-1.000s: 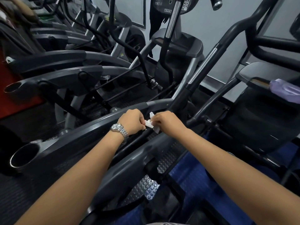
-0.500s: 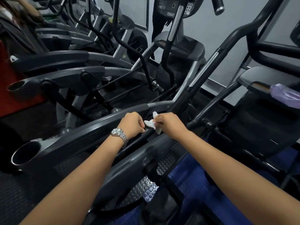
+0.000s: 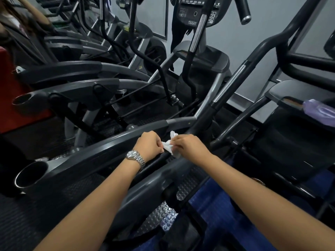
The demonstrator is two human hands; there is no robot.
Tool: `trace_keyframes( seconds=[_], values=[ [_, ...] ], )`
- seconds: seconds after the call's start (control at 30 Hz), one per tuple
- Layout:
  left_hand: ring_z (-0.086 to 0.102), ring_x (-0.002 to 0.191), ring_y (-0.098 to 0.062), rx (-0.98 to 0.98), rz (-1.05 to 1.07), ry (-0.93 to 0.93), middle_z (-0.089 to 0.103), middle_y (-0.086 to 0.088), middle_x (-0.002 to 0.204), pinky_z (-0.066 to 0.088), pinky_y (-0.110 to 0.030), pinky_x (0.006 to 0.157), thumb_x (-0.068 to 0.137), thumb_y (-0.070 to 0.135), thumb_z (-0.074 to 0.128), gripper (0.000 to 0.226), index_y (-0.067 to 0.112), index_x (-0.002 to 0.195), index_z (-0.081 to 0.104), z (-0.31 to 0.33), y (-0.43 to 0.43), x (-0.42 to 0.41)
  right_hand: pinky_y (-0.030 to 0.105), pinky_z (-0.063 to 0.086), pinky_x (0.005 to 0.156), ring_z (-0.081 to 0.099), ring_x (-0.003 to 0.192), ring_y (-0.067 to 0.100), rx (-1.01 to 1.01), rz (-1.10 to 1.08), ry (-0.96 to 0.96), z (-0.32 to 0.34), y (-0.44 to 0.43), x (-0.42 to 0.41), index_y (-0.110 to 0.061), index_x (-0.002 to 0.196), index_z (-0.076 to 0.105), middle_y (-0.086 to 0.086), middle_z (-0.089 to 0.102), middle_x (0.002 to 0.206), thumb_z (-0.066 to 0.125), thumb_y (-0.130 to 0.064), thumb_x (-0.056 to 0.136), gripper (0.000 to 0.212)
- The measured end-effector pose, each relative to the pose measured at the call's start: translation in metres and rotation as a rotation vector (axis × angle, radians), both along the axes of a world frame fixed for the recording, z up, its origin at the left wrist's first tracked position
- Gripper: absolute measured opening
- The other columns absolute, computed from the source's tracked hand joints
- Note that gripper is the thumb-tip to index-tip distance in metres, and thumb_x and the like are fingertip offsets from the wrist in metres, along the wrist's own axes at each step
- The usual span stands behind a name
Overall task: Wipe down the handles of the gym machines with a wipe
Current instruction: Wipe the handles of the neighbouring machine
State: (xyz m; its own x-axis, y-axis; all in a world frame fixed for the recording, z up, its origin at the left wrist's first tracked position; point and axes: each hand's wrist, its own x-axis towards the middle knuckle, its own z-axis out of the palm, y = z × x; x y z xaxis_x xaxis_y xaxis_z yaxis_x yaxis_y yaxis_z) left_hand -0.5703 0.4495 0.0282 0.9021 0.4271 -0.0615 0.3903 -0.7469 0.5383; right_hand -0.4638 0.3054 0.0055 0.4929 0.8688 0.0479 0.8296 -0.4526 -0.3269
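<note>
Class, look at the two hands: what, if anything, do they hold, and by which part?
Both hold one crumpled white wipe: the left hand pinches its left end, the right hand its right side.

Wipe (image 3: 169, 145): small, white, crumpled, partly twisted. Pinched between left hand (image 3: 147, 144) and right hand (image 3: 190, 147). One end sticks up past the right fingers and a flap hangs below. It's held over the machine's dark side rail, clear of every handle.

Near handle (image 3: 230, 83): long black tube with a chrome band mid-length, rising diagonally up-right from just beyond the hands.

Far handle (image 3: 198, 31): black, near upright, chrome strip, in front of the console.

Short grip (image 3: 244, 11): black, chrome end cap, tilted, top of view.

Right machine's bars (image 3: 304, 63): black bent tubes, well apart from the wipe.
</note>
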Motion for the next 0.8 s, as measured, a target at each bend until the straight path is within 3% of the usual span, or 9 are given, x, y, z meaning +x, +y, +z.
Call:
trace_keyframes(
  seconds=[0.07, 0.17, 0.3, 0.5, 0.6, 0.63, 0.7, 0.73, 0.8],
  values=[
    [0.067, 0.078, -0.013, -0.014, -0.002, -0.006, 0.071, 0.004, 0.076, 0.054, -0.028, 0.077, 0.072, 0.015, 0.077, 0.003, 0.015, 0.072, 0.074, 0.000, 0.000, -0.001, 0.037, 0.050, 0.086, 0.063, 0.105, 0.016, 0.043, -0.028, 0.078, 0.004, -0.004, 0.001, -0.018, 0.100, 0.075, -0.002, 0.071, 0.111, 0.055, -0.021, 0.087, 0.024],
    [0.066, 0.075, -0.010, -0.034, -0.004, -0.009, 0.068, 0.007, 0.070, 0.055, -0.029, 0.078, 0.073, 0.015, 0.077, 0.003, 0.016, 0.071, 0.074, 0.000, 0.001, -0.003, 0.035, 0.050, 0.090, 0.065, 0.101, 0.014, 0.040, -0.134, 0.125, 0.011, -0.007, 0.017, -0.018, 0.095, 0.076, 0.000, 0.074, 0.100, 0.049, -0.040, 0.085, 0.036],
    [0.066, 0.074, -0.009, -0.043, -0.005, -0.025, 0.067, 0.009, 0.070, 0.055, -0.030, 0.078, 0.073, 0.016, 0.077, 0.004, 0.018, 0.070, 0.074, -0.002, 0.001, -0.005, 0.035, 0.052, 0.076, 0.068, 0.084, 0.016, 0.012, -0.145, 0.063, 0.004, 0.002, 0.020, -0.017, 0.076, 0.073, -0.003, 0.074, 0.079, 0.055, -0.023, 0.085, 0.021],
    [0.067, 0.073, -0.007, -0.087, -0.042, -0.042, 0.068, 0.012, 0.073, 0.055, -0.027, 0.077, 0.073, 0.013, 0.076, 0.005, 0.018, 0.073, 0.074, 0.000, 0.008, -0.017, 0.036, 0.054, 0.071, 0.066, 0.077, 0.014, 0.090, 0.099, 0.073, -0.010, 0.010, -0.017, -0.018, 0.082, 0.074, -0.007, 0.071, 0.085, 0.058, 0.000, 0.073, 0.026],
    [0.064, 0.068, -0.001, -0.117, -0.030, 0.041, 0.069, 0.009, 0.072, 0.048, -0.014, 0.064, 0.074, 0.017, 0.078, 0.007, 0.018, 0.078, 0.072, 0.001, 0.023, -0.036, 0.038, 0.052, 0.082, 0.066, 0.095, 0.017, 0.094, 0.070, 0.066, -0.010, 0.008, -0.012, -0.023, 0.092, 0.075, -0.006, 0.073, 0.103, 0.058, -0.016, 0.085, 0.019],
    [0.062, 0.066, 0.000, -0.115, -0.029, 0.085, 0.069, 0.008, 0.073, 0.044, -0.011, 0.060, 0.074, 0.019, 0.078, 0.008, 0.019, 0.079, 0.071, 0.002, 0.030, -0.043, 0.036, 0.051, 0.084, 0.066, 0.096, 0.017, 0.059, 0.047, 0.090, -0.006, 0.009, -0.008, -0.022, 0.089, 0.075, -0.005, 0.073, 0.100, 0.054, -0.026, 0.087, 0.022],
    [0.060, 0.063, 0.001, -0.099, -0.029, 0.158, 0.068, 0.008, 0.072, 0.040, -0.008, 0.056, 0.074, 0.021, 0.078, 0.010, 0.018, 0.081, 0.071, 0.003, 0.039, -0.056, 0.025, 0.049, 0.083, 0.067, 0.085, 0.009, -0.001, -0.008, 0.172, 0.005, 0.010, -0.007, -0.017, 0.075, 0.072, -0.004, 0.073, 0.081, 0.037, -0.052, 0.081, 0.050],
    [0.059, 0.060, 0.002, -0.090, -0.028, 0.182, 0.067, 0.008, 0.071, 0.039, -0.007, 0.054, 0.074, 0.020, 0.078, 0.011, 0.017, 0.082, 0.071, 0.004, 0.042, -0.060, 0.021, 0.048, 0.080, 0.065, 0.078, 0.004, 0.021, -0.005, 0.191, 0.007, 0.009, -0.008, -0.016, 0.069, 0.069, -0.004, 0.071, 0.072, 0.033, -0.056, 0.077, 0.055],
    [0.057, 0.053, 0.001, -0.090, -0.036, 0.217, 0.066, 0.008, 0.066, 0.039, -0.007, 0.050, 0.075, 0.017, 0.078, 0.011, 0.014, 0.082, 0.072, 0.007, 0.042, -0.064, 0.018, 0.046, 0.075, 0.062, 0.069, -0.003, 0.074, 0.047, 0.178, 0.007, 0.012, -0.013, -0.019, 0.065, 0.067, -0.007, 0.068, 0.064, 0.042, -0.038, 0.084, 0.037]
  ],
)
